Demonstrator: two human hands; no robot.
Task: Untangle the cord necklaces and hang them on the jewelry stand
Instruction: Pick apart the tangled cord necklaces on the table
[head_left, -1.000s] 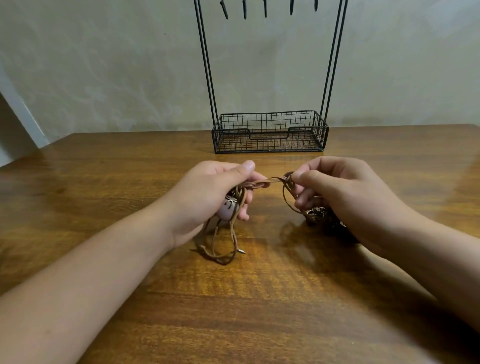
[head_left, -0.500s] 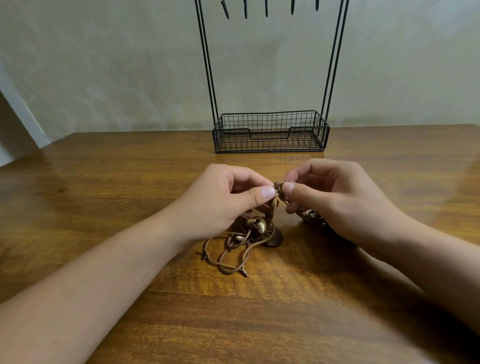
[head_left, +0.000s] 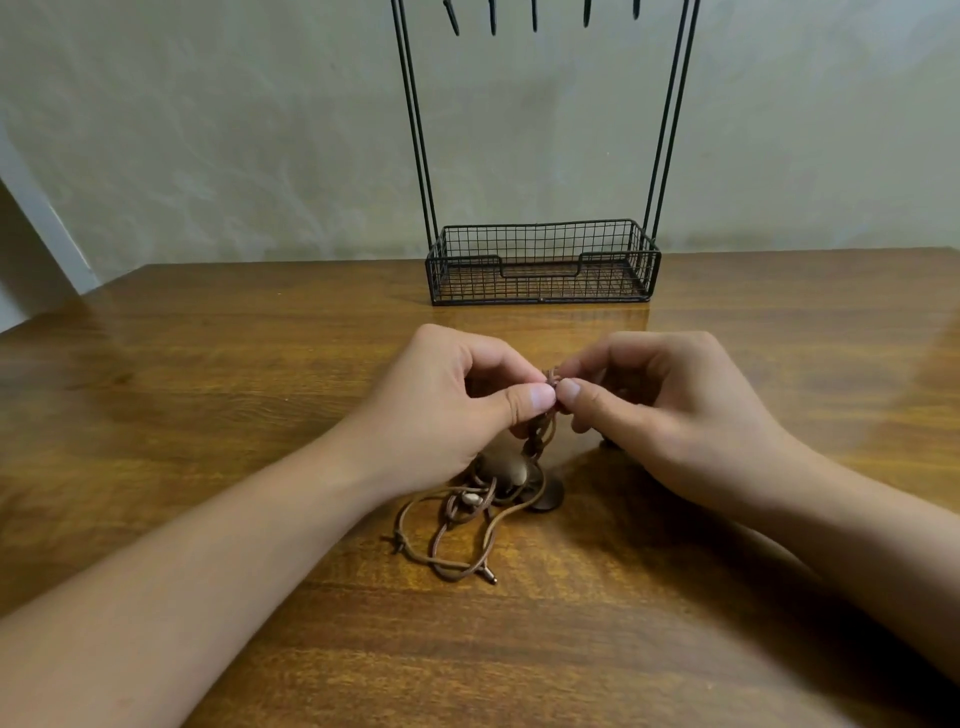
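Note:
A tangle of brown cord necklaces (head_left: 470, 519) with round pendants lies on the wooden table (head_left: 208, 389) below my hands. One twisted strand rises from it to my fingertips. My left hand (head_left: 447, 405) pinches that strand between thumb and forefinger. My right hand (head_left: 665, 410) pinches the same knot from the other side, thumb tips almost touching. Behind them, against the wall, stands the black wire jewelry stand (head_left: 543, 265), with a mesh basket base, two tall uprights and several hooks at the top edge of the view. Nothing hangs on the visible hooks.
A dark round pendant (head_left: 545, 496) rests on the table beside the tangle. The wall runs behind the table's far edge. Bare tabletop stretches to the left and right of my arms.
My hands have come together, from apart with the cord stretched between them to thumb tips nearly touching. The pendants and loose loops dropped from my left hand onto the table.

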